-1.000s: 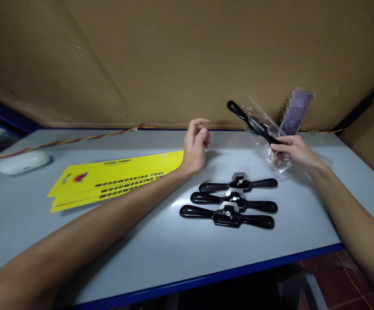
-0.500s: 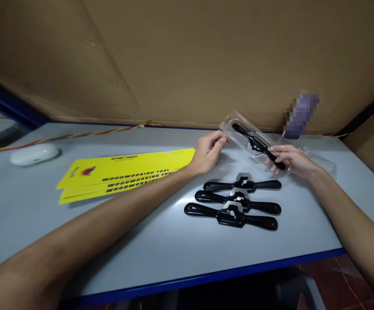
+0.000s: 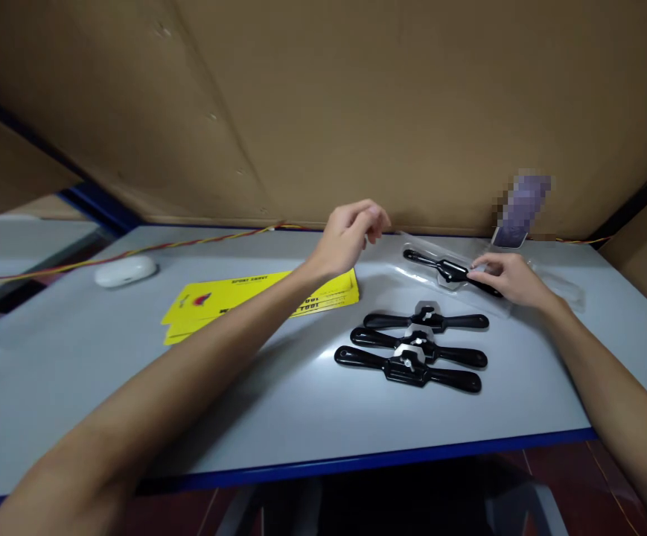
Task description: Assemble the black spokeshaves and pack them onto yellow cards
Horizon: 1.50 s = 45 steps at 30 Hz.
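My right hand (image 3: pixel 505 277) grips one end of a black spokeshave (image 3: pixel 450 270), which lies with a clear plastic blister tray (image 3: pixel 412 268) at the back right of the table. Off to the left, my left hand (image 3: pixel 354 232) hovers with loosely bent fingers, apart from the tray, and I see nothing in it. Three more spokeshaves lie in a row nearer me: a far one (image 3: pixel 462 321), a middle one (image 3: pixel 465 357) and a near one (image 3: pixel 454 380), each with a silvery blade. Under my left forearm, several yellow printed cards (image 3: pixel 220 298) are fanned out, partly hidden.
A white rounded case (image 3: pixel 125 272) sits at the left. Twisted red and yellow wires (image 3: pixel 200 244) run along the back edge. A purple phone-like object (image 3: pixel 516 223), partly pixelated, leans on the brown back panel (image 3: pixel 312 112). More clear plastic (image 3: pixel 569 294) lies beyond my right wrist.
My right hand has lowered the spokeshave and tray onto the table. My left hand has come away from the tray's edge, up and slightly left. The camera view has shifted.
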Tool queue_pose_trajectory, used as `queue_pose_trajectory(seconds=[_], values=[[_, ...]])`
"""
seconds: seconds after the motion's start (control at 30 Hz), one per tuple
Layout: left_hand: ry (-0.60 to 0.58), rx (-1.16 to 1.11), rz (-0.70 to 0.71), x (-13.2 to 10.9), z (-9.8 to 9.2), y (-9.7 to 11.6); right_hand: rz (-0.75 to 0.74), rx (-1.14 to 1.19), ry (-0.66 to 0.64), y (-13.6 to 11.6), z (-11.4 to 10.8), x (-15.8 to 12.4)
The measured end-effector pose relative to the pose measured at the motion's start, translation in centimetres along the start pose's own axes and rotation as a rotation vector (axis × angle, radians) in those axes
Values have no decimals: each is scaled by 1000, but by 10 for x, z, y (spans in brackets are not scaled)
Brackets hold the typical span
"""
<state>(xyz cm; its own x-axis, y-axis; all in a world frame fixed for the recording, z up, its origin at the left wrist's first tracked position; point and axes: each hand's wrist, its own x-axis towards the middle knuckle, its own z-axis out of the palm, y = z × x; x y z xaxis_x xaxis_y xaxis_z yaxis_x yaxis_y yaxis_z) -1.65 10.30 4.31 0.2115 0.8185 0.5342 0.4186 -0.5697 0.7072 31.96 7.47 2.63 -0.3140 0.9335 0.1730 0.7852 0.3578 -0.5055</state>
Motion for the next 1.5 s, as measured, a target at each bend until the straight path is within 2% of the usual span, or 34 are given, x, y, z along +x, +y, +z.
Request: queue_pose_trajectory(seconds=[0.13, 0.2, 0.27, 0.33, 0.47, 0.57, 0.67, 0.83, 0.97, 1.03, 1.1, 1.2, 1.27, 1.5], values=[[-223, 779, -37, -26, -28, -14, -70, -244, 77, 0, -2, 1], [-313, 958, -129, -46, -38, -25, -88, -318, 110, 0, -1, 2], [-361, 1034, -196, -62, -46, -34, -91, -359, 124, 1, 1, 3], [-396, 1058, -213, -70, -50, -41, -78, -384, 132, 3, 4, 3], [-408, 1043, -110, -68, -48, -49, 11, -376, 134, 4, 5, 3], [-398, 1005, -56, -63, -45, -49, -43, -286, 155, -2, 4, 1], [-335, 980, -21, -59, -46, -41, -85, -246, 124, -17, 4, -4], [-182, 994, -25, -59, -59, -13, 43, -287, -85, -42, 10, -13], [-156, 1035, 20, -64, -62, -1, 63, -348, -118, -44, 12, -15], [-192, 1003, 44, -66, -59, -3, 26, -374, -95, -37, 12, -14], [-240, 952, 52, -67, -52, -9, -76, -387, -57, -28, 13, -11], [-300, 892, -11, -69, -43, -20, -241, -354, -6, -16, 16, -8], [-319, 879, -49, -70, -40, -23, -293, -307, 0, -13, 19, -7], [-231, 951, 123, -71, -35, -15, -322, -144, -68, -21, 29, -6]])
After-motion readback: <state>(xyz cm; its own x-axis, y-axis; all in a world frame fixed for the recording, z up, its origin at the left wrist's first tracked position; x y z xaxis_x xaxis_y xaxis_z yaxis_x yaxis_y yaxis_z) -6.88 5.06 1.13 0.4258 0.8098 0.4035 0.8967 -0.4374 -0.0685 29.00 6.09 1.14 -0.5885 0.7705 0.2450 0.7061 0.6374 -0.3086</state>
